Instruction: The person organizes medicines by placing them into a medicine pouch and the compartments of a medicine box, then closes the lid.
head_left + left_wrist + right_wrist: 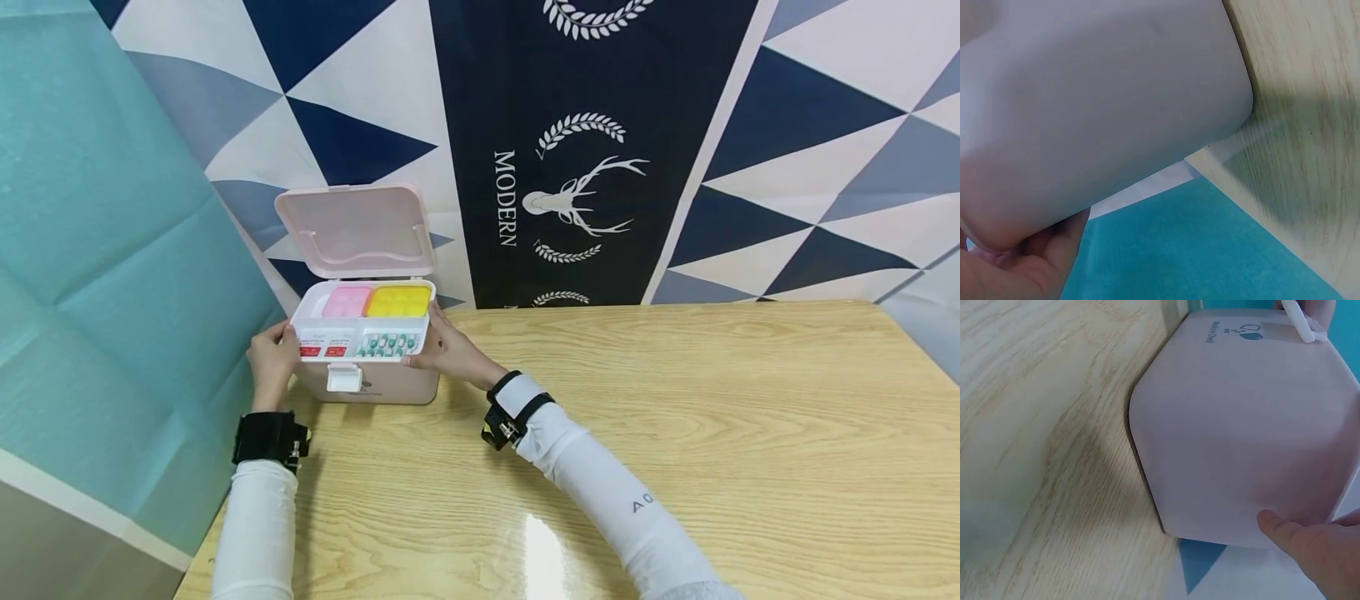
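A pale pink medicine chest (397,386) stands on the table with its lid (360,225) raised. In its top sits a white tray (309,307) holding a pink case (347,302), a yellow case (399,301), red-and-white packs (309,347) and a blister pack of green-and-white capsules (388,344). My left hand (272,358) grips the chest's left upper edge. At the opposite edge my right hand (456,352) holds on, thumb by the front corner. One right-hand finger (1282,530) lies against the side wall. The front latch (344,377) hangs open.
Wood-grain table (637,417) stretches to the right and front. A teal sheet (135,275) rises close beside my left hand. Behind the chest, a patterned cloth (592,167) with a deer head covers the wall.
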`<state>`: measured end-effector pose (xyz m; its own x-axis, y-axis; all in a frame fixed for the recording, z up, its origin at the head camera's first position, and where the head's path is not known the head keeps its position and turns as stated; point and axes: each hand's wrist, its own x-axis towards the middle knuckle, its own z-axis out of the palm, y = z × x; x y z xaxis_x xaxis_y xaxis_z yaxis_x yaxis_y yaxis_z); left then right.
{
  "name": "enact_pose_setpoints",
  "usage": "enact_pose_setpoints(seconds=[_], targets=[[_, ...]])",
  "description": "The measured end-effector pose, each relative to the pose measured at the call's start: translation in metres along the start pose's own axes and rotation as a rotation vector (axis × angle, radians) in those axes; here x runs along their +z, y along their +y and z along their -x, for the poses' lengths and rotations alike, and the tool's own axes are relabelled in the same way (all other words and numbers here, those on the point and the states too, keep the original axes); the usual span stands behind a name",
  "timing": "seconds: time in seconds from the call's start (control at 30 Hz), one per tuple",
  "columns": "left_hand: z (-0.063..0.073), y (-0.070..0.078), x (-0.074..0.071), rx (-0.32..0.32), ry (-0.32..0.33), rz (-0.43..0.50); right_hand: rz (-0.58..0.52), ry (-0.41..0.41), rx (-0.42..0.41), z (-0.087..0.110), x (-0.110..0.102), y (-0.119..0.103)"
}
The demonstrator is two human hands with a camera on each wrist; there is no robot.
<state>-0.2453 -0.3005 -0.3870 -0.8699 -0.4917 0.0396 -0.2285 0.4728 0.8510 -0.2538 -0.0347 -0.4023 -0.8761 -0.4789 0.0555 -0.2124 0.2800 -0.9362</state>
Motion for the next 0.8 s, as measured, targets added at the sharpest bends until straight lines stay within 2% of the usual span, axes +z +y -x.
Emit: enact_pose_setpoints(seconds=[0.3,0.63,0.8], targets=[[0.007,-0.004,0.003,0.031,0.036,-0.004,-0.036,-0.02,0.015,0.009,-0.002,0.002],[0.023,-0.007,0.01,0.046,0.09,0.041,-0.066,-0.036,0.021,0.022,-0.005,0.009],[0.034,-0.004,0.015,0.03,0.087,0.057,-0.079,-0.028,0.005,0.033,-0.01,0.013]])
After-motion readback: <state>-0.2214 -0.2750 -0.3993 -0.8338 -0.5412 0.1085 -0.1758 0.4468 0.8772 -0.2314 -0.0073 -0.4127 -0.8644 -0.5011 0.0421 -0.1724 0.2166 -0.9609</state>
